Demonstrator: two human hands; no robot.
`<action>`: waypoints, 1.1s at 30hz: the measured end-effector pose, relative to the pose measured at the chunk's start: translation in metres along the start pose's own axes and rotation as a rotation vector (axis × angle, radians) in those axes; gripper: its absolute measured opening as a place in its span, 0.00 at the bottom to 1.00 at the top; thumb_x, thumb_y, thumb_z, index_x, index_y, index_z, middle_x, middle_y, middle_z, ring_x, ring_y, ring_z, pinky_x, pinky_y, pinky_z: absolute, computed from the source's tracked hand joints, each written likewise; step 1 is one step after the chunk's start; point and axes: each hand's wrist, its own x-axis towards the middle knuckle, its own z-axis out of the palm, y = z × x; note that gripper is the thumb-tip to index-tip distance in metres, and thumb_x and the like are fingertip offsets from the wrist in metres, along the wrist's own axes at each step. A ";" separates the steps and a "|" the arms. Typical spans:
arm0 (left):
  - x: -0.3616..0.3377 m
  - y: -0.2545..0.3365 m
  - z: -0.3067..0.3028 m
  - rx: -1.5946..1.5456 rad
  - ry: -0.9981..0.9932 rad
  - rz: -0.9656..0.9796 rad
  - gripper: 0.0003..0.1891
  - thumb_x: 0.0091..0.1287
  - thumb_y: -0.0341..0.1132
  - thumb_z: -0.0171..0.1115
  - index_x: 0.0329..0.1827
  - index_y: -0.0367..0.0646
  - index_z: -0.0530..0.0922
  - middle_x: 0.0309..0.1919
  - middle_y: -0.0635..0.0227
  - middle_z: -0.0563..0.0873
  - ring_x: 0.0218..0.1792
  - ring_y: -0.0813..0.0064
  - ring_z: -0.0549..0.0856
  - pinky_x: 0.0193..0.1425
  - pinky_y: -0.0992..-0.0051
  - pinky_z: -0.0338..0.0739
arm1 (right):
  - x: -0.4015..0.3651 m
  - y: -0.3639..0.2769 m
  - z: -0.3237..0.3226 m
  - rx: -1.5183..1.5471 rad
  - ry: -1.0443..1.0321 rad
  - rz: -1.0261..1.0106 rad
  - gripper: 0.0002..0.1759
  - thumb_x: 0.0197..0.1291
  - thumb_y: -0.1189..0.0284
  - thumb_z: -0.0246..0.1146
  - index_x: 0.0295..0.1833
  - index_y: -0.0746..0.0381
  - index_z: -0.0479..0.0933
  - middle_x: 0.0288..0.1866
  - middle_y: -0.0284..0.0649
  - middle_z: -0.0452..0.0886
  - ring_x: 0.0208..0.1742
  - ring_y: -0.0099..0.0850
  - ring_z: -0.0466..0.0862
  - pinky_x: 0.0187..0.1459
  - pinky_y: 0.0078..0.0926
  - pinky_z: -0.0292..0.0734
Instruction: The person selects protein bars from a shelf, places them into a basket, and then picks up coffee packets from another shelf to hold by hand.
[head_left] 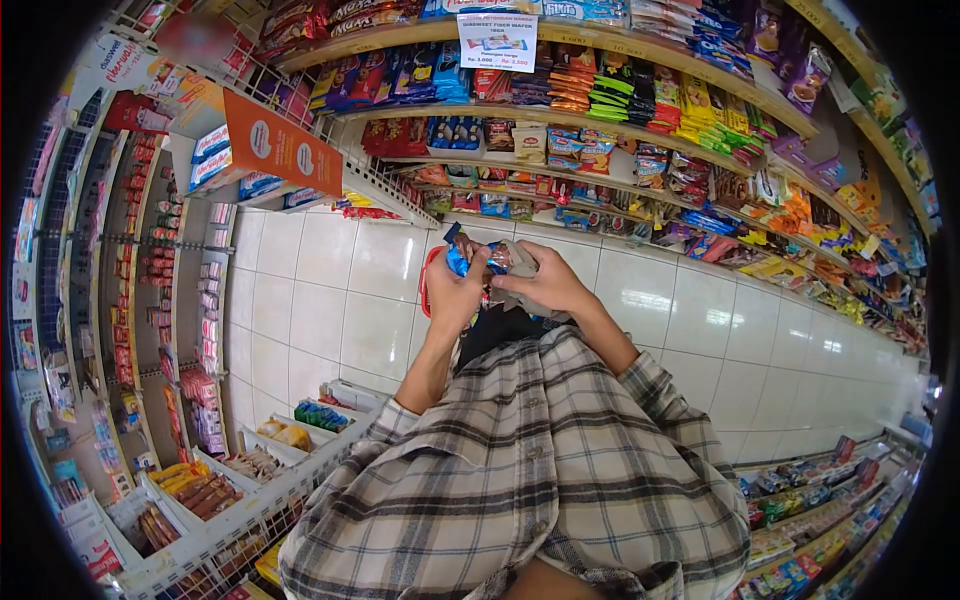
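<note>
My left hand (458, 290) is closed around a shiny blue snack packet (459, 258), held in front of my waist. My right hand (548, 280) grips a second packet, a grey and brown snack packet (512, 259), with the thumb across its front. Both packets are side by side, their near ends partly covered by my fingers. Just below and to the left of my hands shows the rim of a red shopping basket (426, 283), mostly hidden by my left hand and forearm.
Ahead stands a tall snack shelf (640, 140) packed with colourful packets, a white price sign (497, 43) hanging from it. An orange display box (285, 150) juts out at the upper left. Wire bins (350, 430) of snacks are at the lower left, over a tiled floor (330, 270).
</note>
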 end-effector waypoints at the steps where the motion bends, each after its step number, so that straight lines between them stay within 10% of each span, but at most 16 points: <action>1: -0.002 0.000 0.001 -0.033 0.015 -0.003 0.06 0.67 0.29 0.63 0.37 0.35 0.78 0.30 0.67 0.84 0.26 0.79 0.83 0.29 0.79 0.78 | 0.000 0.001 -0.002 0.023 -0.026 0.032 0.28 0.49 0.62 0.76 0.51 0.68 0.77 0.42 0.39 0.84 0.41 0.24 0.80 0.47 0.25 0.76; 6: 0.003 0.006 -0.020 0.262 0.204 0.150 0.09 0.69 0.34 0.62 0.38 0.35 0.77 0.30 0.68 0.83 0.30 0.76 0.84 0.33 0.76 0.81 | -0.009 -0.007 -0.016 -0.167 -0.097 0.026 0.27 0.50 0.67 0.75 0.53 0.67 0.77 0.40 0.39 0.85 0.42 0.22 0.82 0.46 0.25 0.78; 10: 0.027 0.053 -0.081 -0.213 0.411 0.197 0.07 0.67 0.29 0.62 0.42 0.37 0.74 0.36 0.61 0.82 0.34 0.68 0.86 0.40 0.67 0.86 | -0.021 0.037 -0.039 0.076 -0.023 0.204 0.24 0.54 0.69 0.71 0.55 0.68 0.77 0.43 0.38 0.84 0.42 0.25 0.83 0.46 0.24 0.77; 17: 0.023 0.051 -0.059 -0.226 0.289 0.155 0.09 0.68 0.30 0.62 0.45 0.36 0.74 0.39 0.64 0.83 0.36 0.71 0.85 0.41 0.66 0.87 | 0.010 0.011 -0.022 0.679 0.616 0.037 0.23 0.62 0.66 0.64 0.59 0.65 0.72 0.53 0.41 0.80 0.52 0.31 0.81 0.52 0.30 0.77; 33: -0.019 0.026 0.014 -0.351 0.303 0.141 0.08 0.68 0.30 0.61 0.44 0.35 0.74 0.38 0.63 0.81 0.37 0.72 0.84 0.44 0.65 0.86 | 0.037 0.013 -0.009 0.446 0.492 0.168 0.22 0.69 0.54 0.57 0.43 0.65 0.79 0.37 0.33 0.82 0.36 0.20 0.77 0.41 0.20 0.72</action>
